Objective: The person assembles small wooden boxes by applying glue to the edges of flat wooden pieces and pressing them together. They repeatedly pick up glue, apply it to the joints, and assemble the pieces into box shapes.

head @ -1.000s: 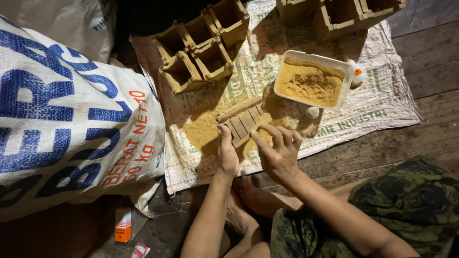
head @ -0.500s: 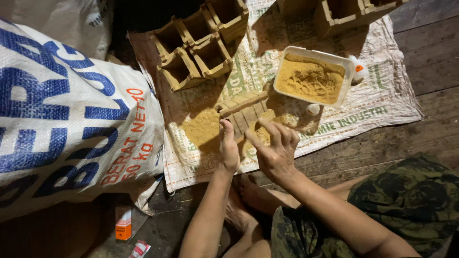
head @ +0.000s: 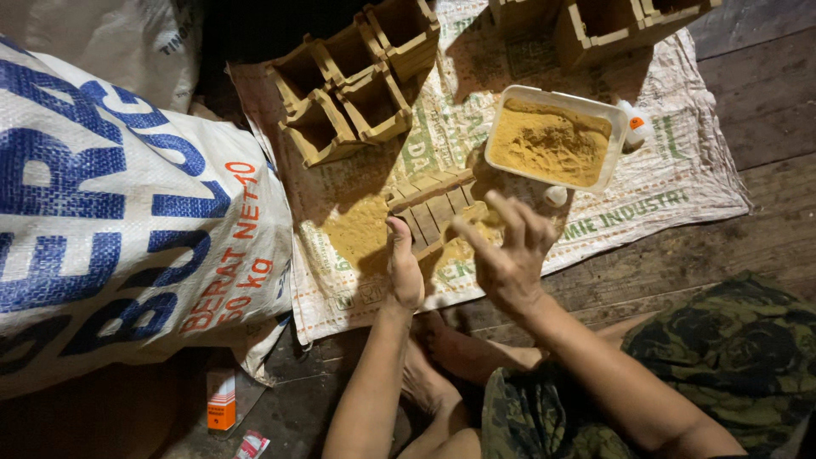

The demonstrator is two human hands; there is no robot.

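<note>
A big white sack (head: 127, 212) with blue and red print is lying at the far left, and a small orange box (head: 221, 399) is standing on the dark floor below it. To its right a printed woven mat (head: 680, 178) is spreading over the wooden planks, with a cluster of open wooden boxes (head: 357, 85) sitting on its upper part. A patch of yellow-brown powder (head: 357, 229) is lying on the mat just left of a slatted wooden piece (head: 433, 208).

The left hand (head: 405, 268) is pressing on the near edge of the slatted piece, thumb and fingers held close together and flat, steadying it rather than gripping round it. The right hand (head: 506, 251) is hovering just right of that piece, fingers spread and loosely curled, wide open; I cannot tell whether anything small is sitting between the fingertips. Beyond it a white tray (head: 510, 106) full of the same powder is resting on the mat, with a small white bottle (head: 633, 127) with an orange cap touching its right corner.

Compared with half a second ago, the right hand is lifting off the slatted piece and opening wider, while the left is staying in place on the wood.
</note>
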